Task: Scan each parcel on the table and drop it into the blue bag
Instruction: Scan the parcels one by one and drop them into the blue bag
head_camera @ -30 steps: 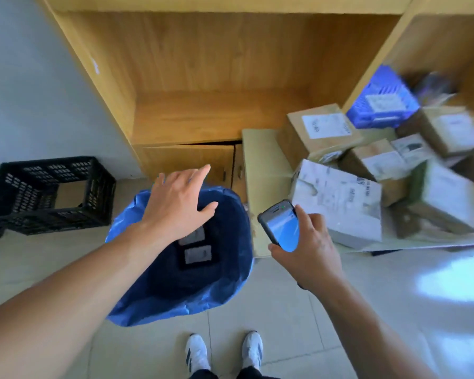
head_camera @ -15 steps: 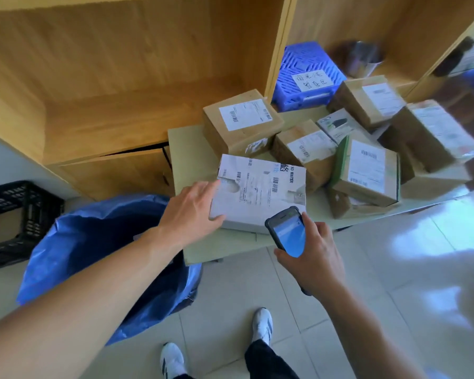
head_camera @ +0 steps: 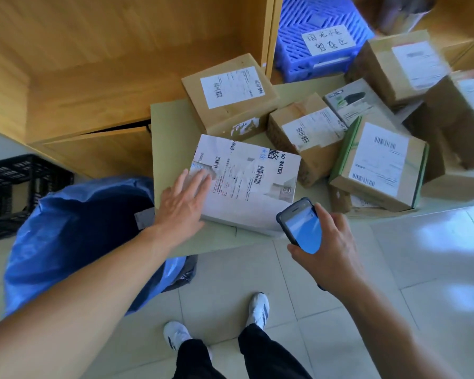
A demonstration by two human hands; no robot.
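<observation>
Head view. The left hand (head_camera: 185, 198) lies flat at centre frame, palm down, fingers extended and slightly spread, with the fingertips resting on the left edge of the white parcel (head_camera: 246, 184). It grips nothing. The white parcel sits on the near part of the table (head_camera: 173, 132), label side up, its printed barcodes visible.

The right hand (head_camera: 330, 248), lower right of centre, holds the handheld scanner (head_camera: 303, 228). The fingers wrap around the device from behind and the thumb lies along its right edge. The screen faces the camera, and the device's upper end overlaps the white parcel's lower right corner in the picture; contact cannot be determined.

The blue bag (head_camera: 74, 242) stands open on the floor at the lower left, just beside the table's left edge, with labelled items visible inside.

More parcels crowd the upper right of the table: a brown box (head_camera: 230, 97) touching the white parcel's far side, a taped brown box (head_camera: 307, 135) to the right, a green-edged box (head_camera: 378, 165) further right, and more boxes beyond, which are blurred.

A blue crate (head_camera: 318, 36) bearing a handwritten label sits at the top of the frame in the wooden shelving (head_camera: 107, 64). A black crate (head_camera: 14, 192) stands at the left edge.
</observation>
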